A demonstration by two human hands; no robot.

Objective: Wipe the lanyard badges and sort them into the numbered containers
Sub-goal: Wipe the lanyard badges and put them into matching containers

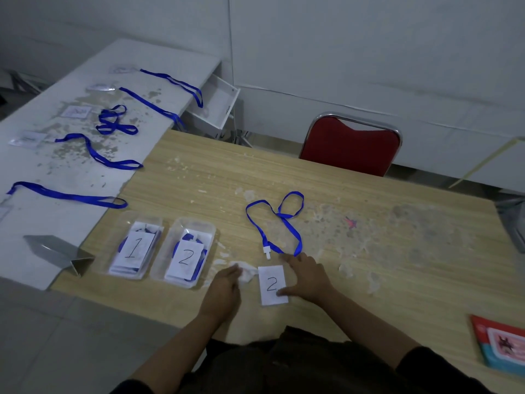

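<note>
The left hand [224, 282] lies knuckles-up on the wooden table [383, 251], its fingers curled round a crumpled white wipe [246, 272] that bunches out past the fingertips and touches the left edge of the badge [272, 285]. The badge, a white card marked 2, lies flat on the table between the two hands. The right hand [305, 275] is spread over the badge's right side: its thumb presses flat on the lower right corner of the card, and its straight fingers reach up past the top corner to rest on the table at the blue lanyard [277, 220]. The lanyard runs from a white clip [267, 250] just above the badge and loops away across the table. To the left stand two clear containers, container 1 [135, 245] and container 2 [186, 253], side by side, each holding cards and blue strap. More badges with lanyards lie on the white table [42, 223] beyond.
</note>
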